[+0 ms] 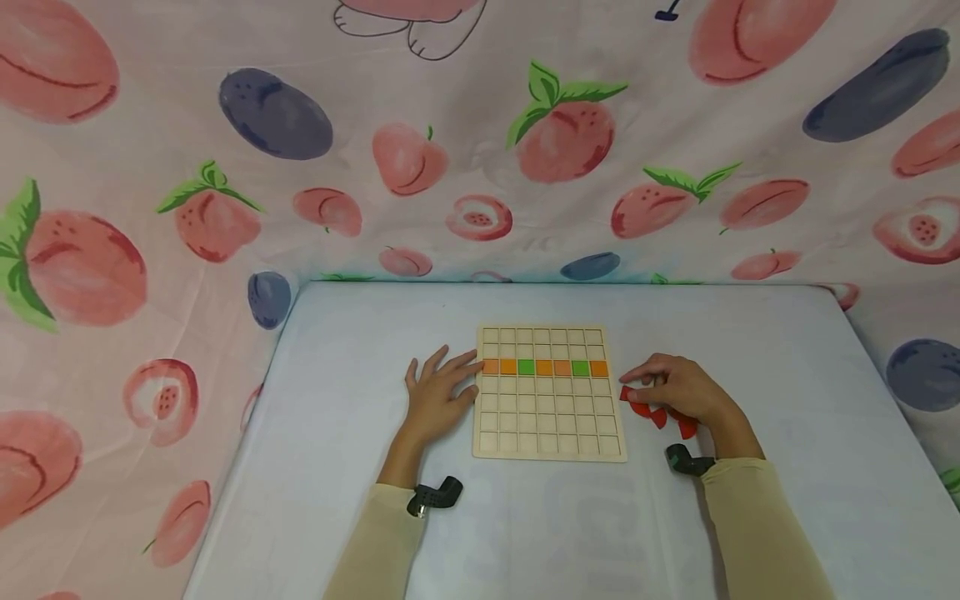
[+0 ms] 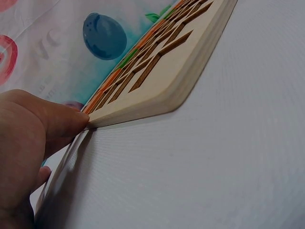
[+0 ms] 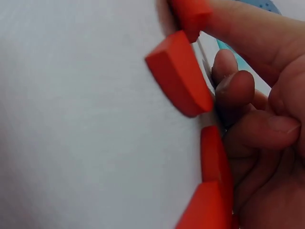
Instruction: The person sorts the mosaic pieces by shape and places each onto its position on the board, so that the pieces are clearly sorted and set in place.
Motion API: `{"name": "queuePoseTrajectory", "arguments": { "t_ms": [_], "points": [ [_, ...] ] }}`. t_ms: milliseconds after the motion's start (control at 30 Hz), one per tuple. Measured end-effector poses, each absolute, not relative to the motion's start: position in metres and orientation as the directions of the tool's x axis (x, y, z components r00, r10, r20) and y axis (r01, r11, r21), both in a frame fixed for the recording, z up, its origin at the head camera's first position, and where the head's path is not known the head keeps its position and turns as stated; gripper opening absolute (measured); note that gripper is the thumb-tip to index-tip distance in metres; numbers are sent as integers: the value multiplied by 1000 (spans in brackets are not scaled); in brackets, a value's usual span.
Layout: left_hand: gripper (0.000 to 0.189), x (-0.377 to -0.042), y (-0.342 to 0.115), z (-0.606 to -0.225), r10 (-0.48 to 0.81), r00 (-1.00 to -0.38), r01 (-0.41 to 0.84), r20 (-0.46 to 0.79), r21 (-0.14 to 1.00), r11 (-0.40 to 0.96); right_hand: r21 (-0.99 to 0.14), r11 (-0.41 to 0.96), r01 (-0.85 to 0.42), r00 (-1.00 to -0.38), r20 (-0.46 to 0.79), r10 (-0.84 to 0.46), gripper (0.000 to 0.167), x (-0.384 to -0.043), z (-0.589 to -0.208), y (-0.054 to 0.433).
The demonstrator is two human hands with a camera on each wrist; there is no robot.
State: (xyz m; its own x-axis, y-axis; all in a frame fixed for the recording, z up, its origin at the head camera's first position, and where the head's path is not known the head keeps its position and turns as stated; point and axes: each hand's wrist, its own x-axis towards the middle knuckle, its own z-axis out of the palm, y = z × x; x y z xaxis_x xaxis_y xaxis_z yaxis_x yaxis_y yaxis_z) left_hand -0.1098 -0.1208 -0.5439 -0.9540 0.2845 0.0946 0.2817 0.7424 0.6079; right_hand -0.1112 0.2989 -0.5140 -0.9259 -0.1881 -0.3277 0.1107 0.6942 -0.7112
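Observation:
A square wooden grid board (image 1: 549, 423) lies flat on the table, one row filled with orange and green tiles (image 1: 526, 367). My left hand (image 1: 437, 398) rests at the board's left edge with fingers spread and fairly straight. In the left wrist view its thumb (image 2: 66, 121) touches the board's side near a corner. To the right of the board, my right hand (image 1: 686, 390) pinches a red block (image 3: 190, 14) at the thumb tip. Other red wedge-shaped blocks (image 3: 180, 74) lie beneath and beside that hand, partly hidden by it in the head view.
The white table (image 1: 360, 350) reaches to a fruit-patterned cloth (image 1: 420, 83) hanging behind and at the sides. A black wrist camera (image 1: 437, 495) sits on the left wrist, another black camera (image 1: 686, 460) on the right.

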Motion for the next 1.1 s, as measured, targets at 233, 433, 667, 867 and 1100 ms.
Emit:
{"name": "queuePoseTrajectory", "arguments": {
  "t_ms": [233,433,667,867,1100],
  "points": [
    [42,-110,-121,-545,280,-956,278,92,594,755,-692,718,77,-937,-296,-186,26,-112,-517,298],
    [42,-110,-121,-546,280,-955,279,93,595,754,-708,699,99,-932,-313,-185,27,-111,-516,297],
    [42,-110,-121,-545,276,-958,269,82,598,755,-727,677,118,-926,-327,-190,30,-112,-515,298],
    [42,-111,-121,-545,277,-957,270,84,603,751,-738,666,108,-924,-321,-206,26,-112,-515,299],
    [42,-110,-121,-543,282,-955,278,91,606,745,-769,625,134,-919,-332,-212,27,-113,-515,301]
  ]
}}
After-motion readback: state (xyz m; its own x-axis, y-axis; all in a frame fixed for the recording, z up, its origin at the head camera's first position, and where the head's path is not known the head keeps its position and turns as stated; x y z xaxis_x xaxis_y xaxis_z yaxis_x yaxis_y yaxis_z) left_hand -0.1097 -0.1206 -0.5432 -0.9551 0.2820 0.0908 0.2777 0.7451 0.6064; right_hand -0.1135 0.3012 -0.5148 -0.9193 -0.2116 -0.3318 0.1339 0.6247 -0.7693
